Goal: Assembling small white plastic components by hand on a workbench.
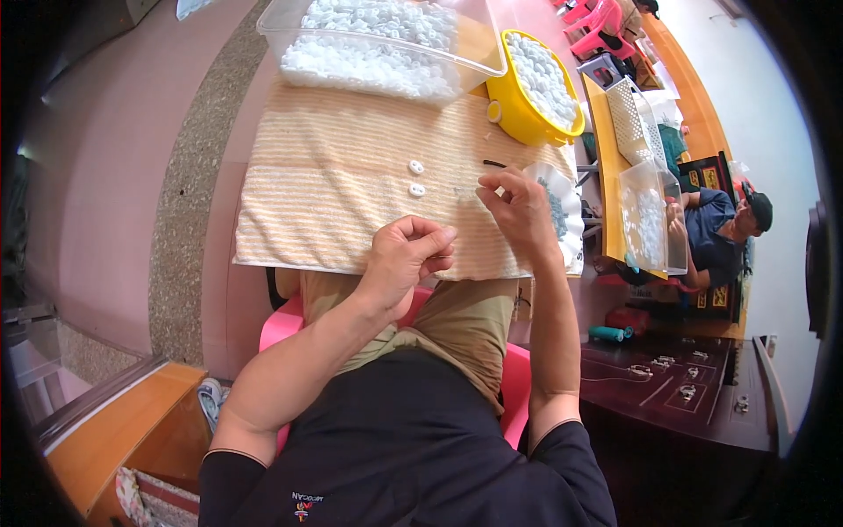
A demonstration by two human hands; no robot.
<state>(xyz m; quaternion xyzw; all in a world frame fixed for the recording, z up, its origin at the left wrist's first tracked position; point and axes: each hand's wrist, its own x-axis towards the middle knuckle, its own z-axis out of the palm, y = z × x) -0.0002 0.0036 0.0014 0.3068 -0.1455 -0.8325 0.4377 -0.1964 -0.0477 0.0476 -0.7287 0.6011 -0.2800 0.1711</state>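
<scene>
towel: striped terry cloth, rough | tub: clear glossy plastic | bowl: yellow glossy plastic | buttons: white smooth plastic | floor: polished stone

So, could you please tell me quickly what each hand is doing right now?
Left hand: fingers curled shut above the towel; contents cannot be told.
Right hand: fingertips pinched together at the towel's edge; holding anything cannot be told.

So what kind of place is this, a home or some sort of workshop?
Probably a small hand-assembly workroom. A clear bin and a yellow tub are heaped with small white parts, two white parts lie on a striped towel, and a second person sits at another bench with similar containers.
</scene>
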